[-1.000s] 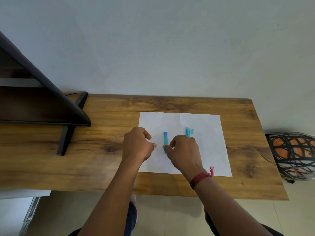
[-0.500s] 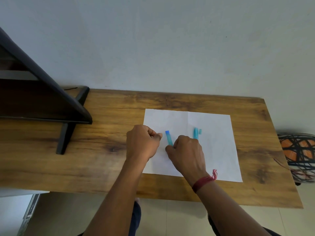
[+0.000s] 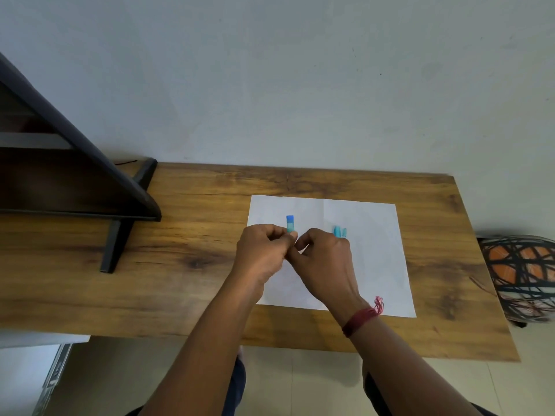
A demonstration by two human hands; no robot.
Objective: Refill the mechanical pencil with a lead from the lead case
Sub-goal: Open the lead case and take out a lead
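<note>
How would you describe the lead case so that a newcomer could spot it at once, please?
On the wooden desk lies a white sheet of paper. Just above the left hand, near the sheet's left part, a short translucent teal lead case sticks up. Its darker blue cap sets it apart from the paler teal pencil beyond the right hand.
</note>
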